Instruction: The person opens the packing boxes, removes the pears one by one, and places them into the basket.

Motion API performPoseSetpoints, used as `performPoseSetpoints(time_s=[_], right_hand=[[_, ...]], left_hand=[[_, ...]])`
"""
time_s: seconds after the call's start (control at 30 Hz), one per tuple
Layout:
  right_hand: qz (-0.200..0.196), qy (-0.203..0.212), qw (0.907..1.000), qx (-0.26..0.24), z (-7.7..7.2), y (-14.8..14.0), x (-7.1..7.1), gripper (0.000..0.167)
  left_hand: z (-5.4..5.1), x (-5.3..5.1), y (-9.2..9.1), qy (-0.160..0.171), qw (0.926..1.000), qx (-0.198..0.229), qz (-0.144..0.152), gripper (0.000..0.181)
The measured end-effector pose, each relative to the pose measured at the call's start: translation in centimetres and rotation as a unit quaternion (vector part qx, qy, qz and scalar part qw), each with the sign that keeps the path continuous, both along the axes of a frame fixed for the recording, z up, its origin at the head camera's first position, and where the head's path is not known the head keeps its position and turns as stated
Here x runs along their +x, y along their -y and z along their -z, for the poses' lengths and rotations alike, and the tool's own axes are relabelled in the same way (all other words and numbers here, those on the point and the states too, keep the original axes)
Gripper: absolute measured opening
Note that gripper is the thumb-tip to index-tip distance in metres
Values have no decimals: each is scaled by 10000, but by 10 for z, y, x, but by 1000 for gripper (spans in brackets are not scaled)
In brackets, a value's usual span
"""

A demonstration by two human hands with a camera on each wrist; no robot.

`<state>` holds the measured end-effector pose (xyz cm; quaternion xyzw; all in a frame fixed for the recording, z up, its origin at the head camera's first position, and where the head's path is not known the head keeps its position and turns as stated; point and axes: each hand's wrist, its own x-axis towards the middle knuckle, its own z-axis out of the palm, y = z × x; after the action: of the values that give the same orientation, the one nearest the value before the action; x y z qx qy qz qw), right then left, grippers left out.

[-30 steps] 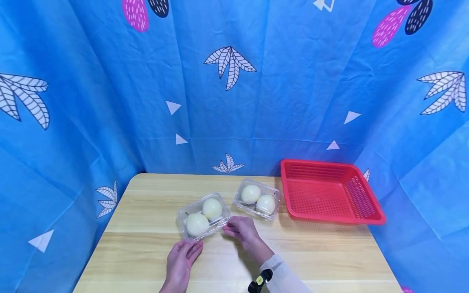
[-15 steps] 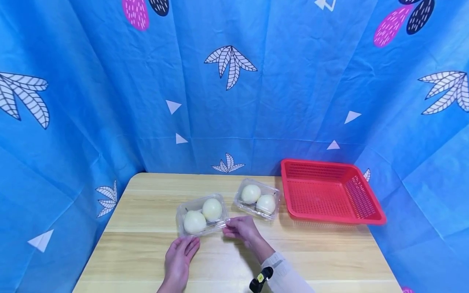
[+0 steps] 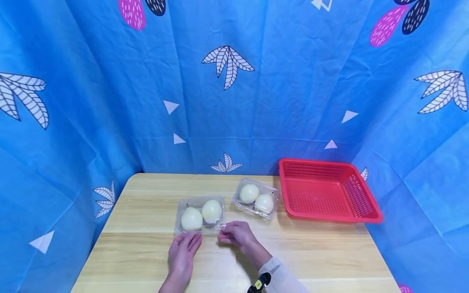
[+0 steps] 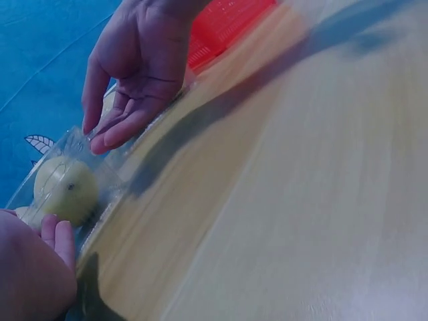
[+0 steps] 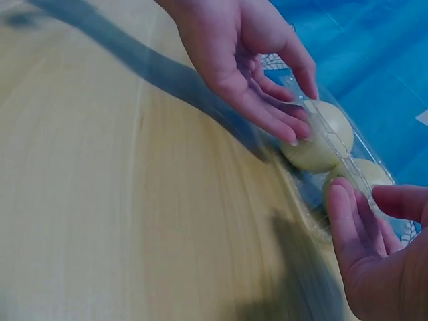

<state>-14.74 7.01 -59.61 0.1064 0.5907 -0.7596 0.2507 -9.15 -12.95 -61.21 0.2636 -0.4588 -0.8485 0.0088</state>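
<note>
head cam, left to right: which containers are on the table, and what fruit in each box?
Nearer clear box with two pale fruits → farther clear box with two more → red basket.

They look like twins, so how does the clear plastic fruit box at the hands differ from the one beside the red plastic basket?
Left hand and right hand hold the nearer box; no hand touches the farther box. The nearer box is nearly parallel to the back edge of the wooden table; the farther box is turned askew. Each is clear plastic with two pale round fruits.
</note>
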Motion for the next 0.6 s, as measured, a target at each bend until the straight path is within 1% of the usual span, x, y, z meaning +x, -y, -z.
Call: performPoseSetpoints(time_s=[0.1,0.3,0.4,0.6], right_hand=[[15,60,9999,-80,1,1,1,24],[36,110,9999,-104,3,4,3,23],[16,101,9999,-108,3,5,5,23],[-21,116,9998,-170,4,8,8,23]], left_hand=[[1,-3,-2,9,10000,45,-23,37],[2,-7,-9,-44,9997,210,-70,32],[0,-7,-11,-53,9998,199,-43,30],[-1,-8,-18,-3,9999,95,103,29]])
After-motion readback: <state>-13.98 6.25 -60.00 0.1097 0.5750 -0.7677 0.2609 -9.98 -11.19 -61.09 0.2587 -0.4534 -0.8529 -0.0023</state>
